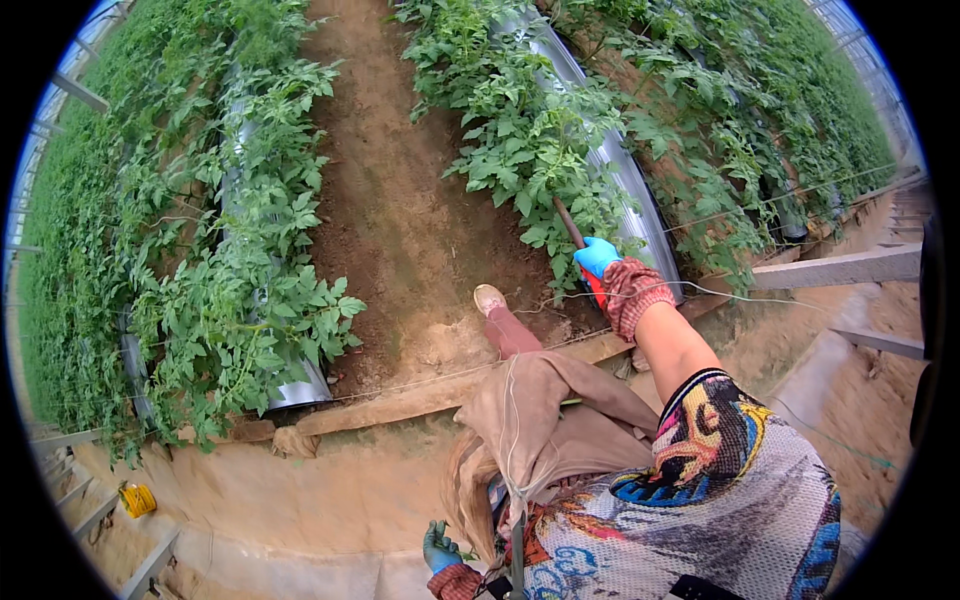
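Soil (pixel 400 200) lies bare and brown in a wide furrow between two rows of leafy green plants (pixel 520 130), and this strip is bounded at its near end by a low wooden plank (pixel 400 400), beyond which a paler, smooth earthen ledge (pixel 330 490) is seen. Open room is left along the furrow, where one shoe (pixel 489 297) is planted. The right hand (pixel 600 258), in a blue glove with a red knitted cuff, is stretched forward with the arm almost straight and is closed around a slim brown stick (pixel 568 222) at the foot of the right-hand row, beside a curved strip of silvery sheeting (pixel 620 170). The left hand (pixel 440 548), gloved in dark green, is held low against the body, its fingers curled; whether anything is gripped cannot be told.
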Demonstrator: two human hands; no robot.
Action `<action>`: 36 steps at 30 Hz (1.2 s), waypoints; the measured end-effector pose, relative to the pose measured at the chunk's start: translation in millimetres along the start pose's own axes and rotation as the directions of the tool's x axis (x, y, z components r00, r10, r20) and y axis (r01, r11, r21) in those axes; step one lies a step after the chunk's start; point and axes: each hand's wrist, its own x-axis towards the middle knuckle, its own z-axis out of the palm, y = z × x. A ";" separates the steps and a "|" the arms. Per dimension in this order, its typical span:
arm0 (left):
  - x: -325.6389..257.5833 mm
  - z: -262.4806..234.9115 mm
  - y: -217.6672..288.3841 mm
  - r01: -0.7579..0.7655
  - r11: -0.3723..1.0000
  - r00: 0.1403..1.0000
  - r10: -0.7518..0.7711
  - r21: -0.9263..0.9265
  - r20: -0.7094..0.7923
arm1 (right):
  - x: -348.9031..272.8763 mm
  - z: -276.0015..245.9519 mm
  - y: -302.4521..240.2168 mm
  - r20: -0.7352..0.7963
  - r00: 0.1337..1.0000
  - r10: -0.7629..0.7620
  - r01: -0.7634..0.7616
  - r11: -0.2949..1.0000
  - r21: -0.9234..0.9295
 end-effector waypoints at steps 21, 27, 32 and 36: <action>-16.4 504.4 315.8 -0.540 0.795 0.822 0.427 0.276 0.377 | 181.2 -19.6 -53.9 0.111 0.976 0.187 -0.203 0.967 0.153; 46.6 589.2 395.0 -0.523 0.718 0.842 0.351 0.459 0.410 | 194.2 -4.4 -111.2 0.137 0.966 0.217 -0.256 0.863 0.436; 127.0 685.3 490.4 -0.582 0.615 0.789 0.267 0.533 0.553 | 184.9 15.0 -178.4 0.191 0.935 0.300 -0.341 0.605 0.719; 141.5 744.2 542.1 -0.613 0.576 0.764 0.261 0.540 0.590 | 179.0 26.4 -233.6 0.219 0.901 0.373 -0.400 0.526 0.751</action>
